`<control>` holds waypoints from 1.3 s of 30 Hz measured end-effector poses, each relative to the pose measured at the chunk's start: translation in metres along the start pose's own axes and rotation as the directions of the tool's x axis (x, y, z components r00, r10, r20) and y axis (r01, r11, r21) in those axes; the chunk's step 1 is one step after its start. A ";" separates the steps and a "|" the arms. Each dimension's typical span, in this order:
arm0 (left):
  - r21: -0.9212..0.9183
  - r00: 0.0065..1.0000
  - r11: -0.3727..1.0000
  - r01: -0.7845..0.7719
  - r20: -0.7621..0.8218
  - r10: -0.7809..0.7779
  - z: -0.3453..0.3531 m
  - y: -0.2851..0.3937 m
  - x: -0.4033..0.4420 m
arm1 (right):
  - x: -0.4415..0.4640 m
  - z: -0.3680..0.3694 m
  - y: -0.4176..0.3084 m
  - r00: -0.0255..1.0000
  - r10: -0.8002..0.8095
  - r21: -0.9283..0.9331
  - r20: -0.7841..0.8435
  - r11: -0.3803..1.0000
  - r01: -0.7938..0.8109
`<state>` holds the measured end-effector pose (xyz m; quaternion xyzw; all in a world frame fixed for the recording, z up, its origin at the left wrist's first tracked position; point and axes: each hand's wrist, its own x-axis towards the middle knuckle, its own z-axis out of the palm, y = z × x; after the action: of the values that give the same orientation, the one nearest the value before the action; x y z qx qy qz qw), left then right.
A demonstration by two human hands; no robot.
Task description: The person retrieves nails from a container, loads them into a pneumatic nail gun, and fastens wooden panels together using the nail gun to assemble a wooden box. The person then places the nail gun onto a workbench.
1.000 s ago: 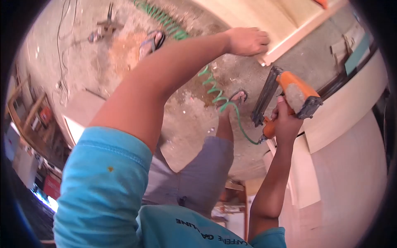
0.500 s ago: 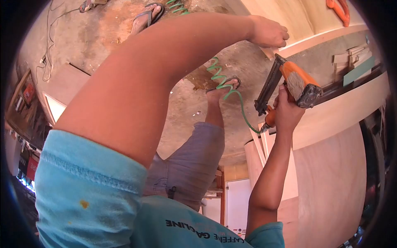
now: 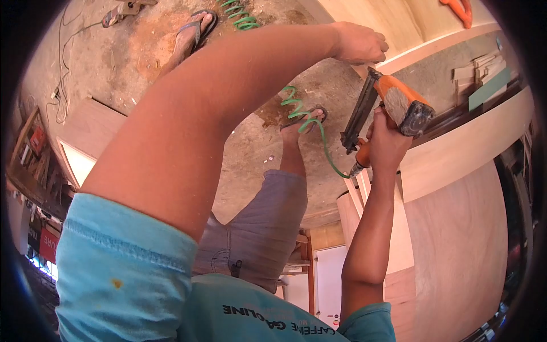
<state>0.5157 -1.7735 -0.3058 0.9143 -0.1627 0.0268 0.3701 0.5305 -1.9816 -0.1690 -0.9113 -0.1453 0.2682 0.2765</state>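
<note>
My left hand (image 3: 362, 43) reaches across to the edge of a pale plywood panel (image 3: 407, 25). Its fingers are curled on a light wooden strip (image 3: 361, 70), mostly hidden under the hand. Wrapped around the grip of an orange and black nail gun (image 3: 400, 98) is my right hand (image 3: 389, 141). The gun's nose sits just below my left hand, close to the strip; contact cannot be made out. A green coiled air hose (image 3: 325, 141) joins the gun at the bottom of its handle.
Wood offcuts (image 3: 487, 67) lie at the right, above a curved plywood sheet (image 3: 467, 139). An orange handle-like thing (image 3: 457, 12) rests on the panel. A power tool (image 3: 121, 12) with a cord lies on the stained floor at the upper left, above a board (image 3: 94, 128).
Both hands and the nail gun appear slightly further left in view, as the whole view has shifted a little. My grip on the gun looks the same.
</note>
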 end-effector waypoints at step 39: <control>0.032 0.982 0.999 0.036 -0.187 -0.029 -0.066 -0.034 -0.057 | -0.009 0.017 -0.039 0.964 0.265 0.214 0.014 0.941 -0.262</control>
<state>0.4769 -1.6894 -0.2904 0.9167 -0.1119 0.1090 0.3677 0.5091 -1.9467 -0.1547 -0.8895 0.0095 0.3097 0.3357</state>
